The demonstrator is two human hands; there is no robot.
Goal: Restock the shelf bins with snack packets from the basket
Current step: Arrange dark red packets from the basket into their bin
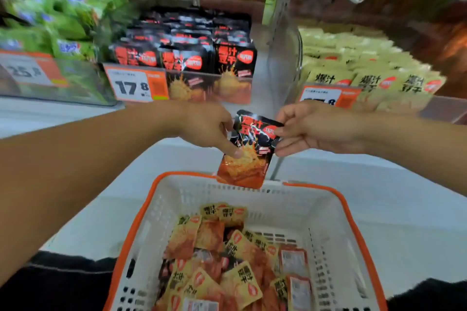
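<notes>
Two hands share one black-and-red packet (249, 149) above the far rim of the basket (353, 225): the left hand (207, 126) pinches its 9 o'clock edge, the right hand (310, 129) pinches its 3 o'clock corner, probably to square it upright before shelving. Matching packets stand in the black bin (184, 58) at 12 o'clock, likely its destination. Yellow packets (227, 260) lie loose in the basket at 6 o'clock; their bin (366, 68) sits at 2 o'clock.
</notes>
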